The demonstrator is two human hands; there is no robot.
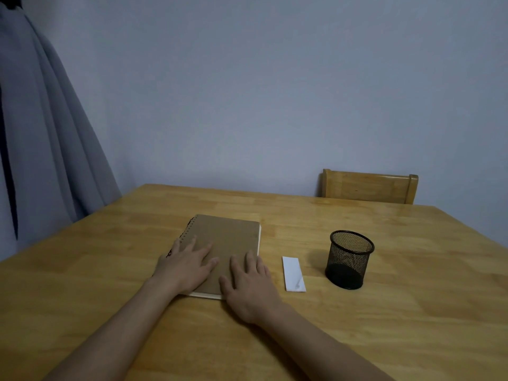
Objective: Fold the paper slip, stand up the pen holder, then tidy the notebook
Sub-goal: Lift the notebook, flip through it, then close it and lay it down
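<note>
A brown spiral notebook (229,235) lies closed on the wooden table (412,312), its wire spine on the left. My left hand (184,266) rests flat on the near left part of the cover, fingers spread. My right hand (251,287) lies flat across the notebook's near right corner and the table. A white folded paper slip (293,273) lies to the right of the notebook. Further right, a black mesh pen holder (349,259) stands upright with nothing visible in it.
A wooden chair back (368,187) shows behind the far edge of the table on the right. A grey curtain (46,127) hangs at the left by the table's far left corner. A plain wall is behind.
</note>
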